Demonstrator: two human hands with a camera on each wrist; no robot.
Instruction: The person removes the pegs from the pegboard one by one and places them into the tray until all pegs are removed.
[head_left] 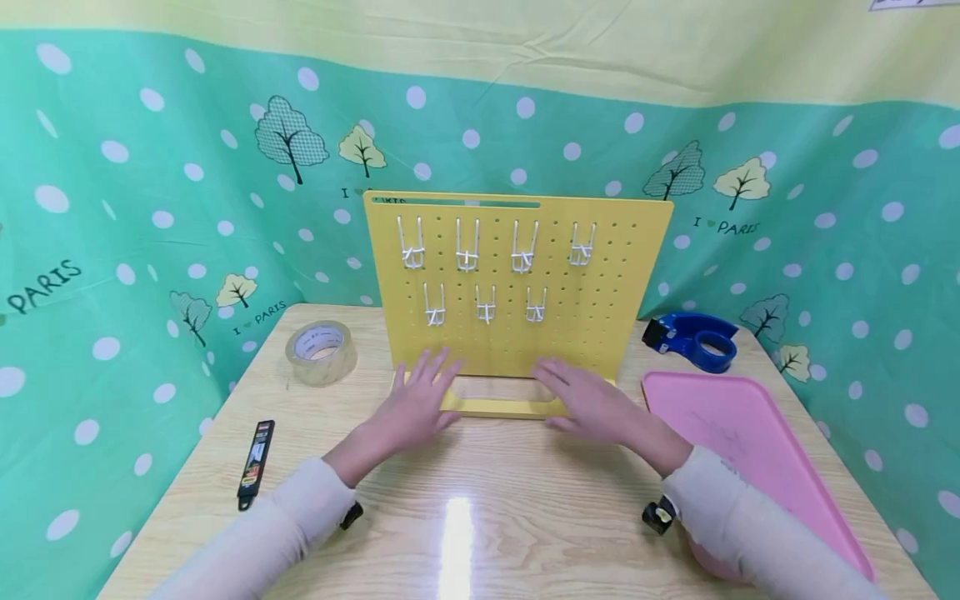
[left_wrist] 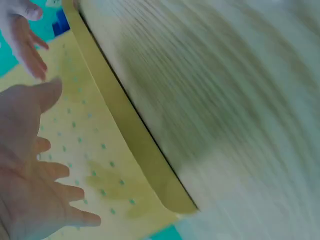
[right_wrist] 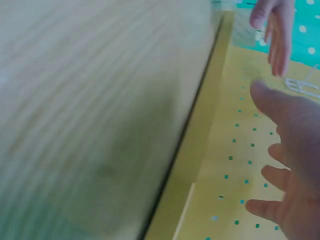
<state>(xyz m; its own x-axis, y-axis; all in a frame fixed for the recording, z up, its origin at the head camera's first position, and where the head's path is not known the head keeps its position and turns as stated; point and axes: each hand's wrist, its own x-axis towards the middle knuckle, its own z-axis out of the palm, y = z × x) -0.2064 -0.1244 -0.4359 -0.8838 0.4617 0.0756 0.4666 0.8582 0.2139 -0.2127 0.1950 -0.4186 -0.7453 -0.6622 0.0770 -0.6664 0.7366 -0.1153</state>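
Note:
A yellow pegboard (head_left: 585, 333) stands upright on the table, with several white hooks (head_left: 522, 260) in two rows across it. Along its foot runs a yellow base (head_left: 502, 408). My left hand (head_left: 416, 404) is at the base's left end, its fingers spread and extended toward the board. At the other end, my right hand (head_left: 592, 404) reaches in with straight fingers. Both wrist views show the hands with nothing in them, in front of the perforated panel (left_wrist: 90, 165). Whether any fingertip touches the board or base I cannot tell.
On the left lie a roll of clear tape (head_left: 321, 354) and a slim black packaged item (head_left: 257, 462). A blue tape dispenser (head_left: 693, 340) is at the back right, behind a pink tray (head_left: 720, 417). A green dotted curtain (head_left: 225, 200) hangs behind the table.

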